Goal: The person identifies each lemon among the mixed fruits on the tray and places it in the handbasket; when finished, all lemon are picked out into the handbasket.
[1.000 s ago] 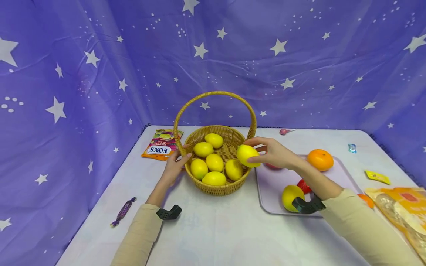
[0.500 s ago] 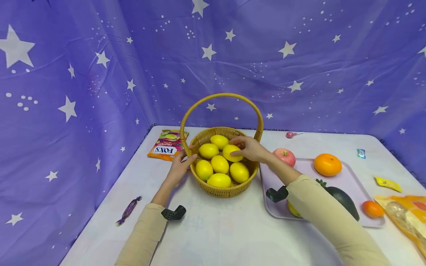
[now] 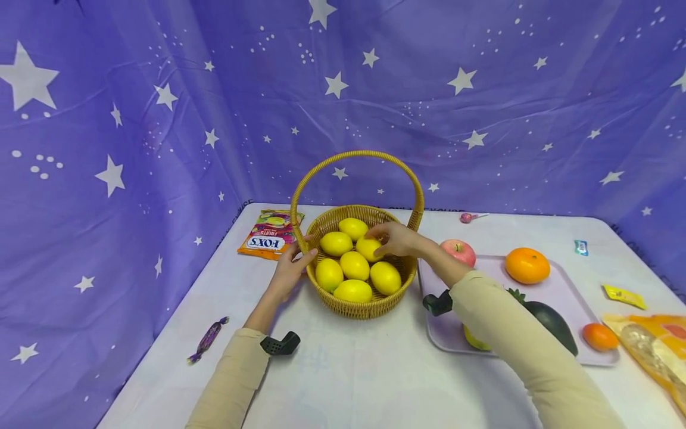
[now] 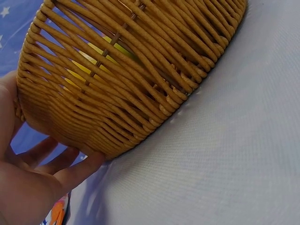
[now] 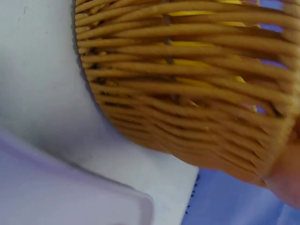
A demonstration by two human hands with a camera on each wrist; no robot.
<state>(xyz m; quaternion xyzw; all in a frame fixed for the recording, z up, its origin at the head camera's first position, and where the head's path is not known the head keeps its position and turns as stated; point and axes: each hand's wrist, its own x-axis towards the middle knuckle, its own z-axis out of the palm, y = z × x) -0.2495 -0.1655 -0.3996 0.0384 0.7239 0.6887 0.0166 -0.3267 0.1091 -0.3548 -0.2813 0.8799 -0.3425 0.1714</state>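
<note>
A round wicker basket (image 3: 360, 310) with a tall arched handle stands on the table, several yellow lemons lying inside. At its left side my left hand (image 3: 286, 274) holds the rim, thumb on top. In the left wrist view, the fingers of that hand (image 4: 28, 183) lie against the basket's outer wall (image 4: 131, 75). Reaching in over the right rim, my right hand (image 3: 399, 240) pinches a lemon (image 3: 367, 248) low among the others. The right wrist view shows mostly the woven wall (image 5: 187, 84), which hides the lemon in that hand.
To the right, a pale tray (image 3: 435, 333) bears an orange (image 3: 527, 266), a dark green fruit (image 3: 554, 325) and a small orange fruit (image 3: 600, 337). An apple (image 3: 458, 254) sits at its back left. Candy packets (image 3: 266, 234), a wrapped sweet (image 3: 208, 339) and a lollipop (image 3: 467, 218) lie around.
My right hand has carried the lemon left from above the right rim down into the basket, then shifted it slightly further left. The left hand stays on the rim. The head view has shifted.
</note>
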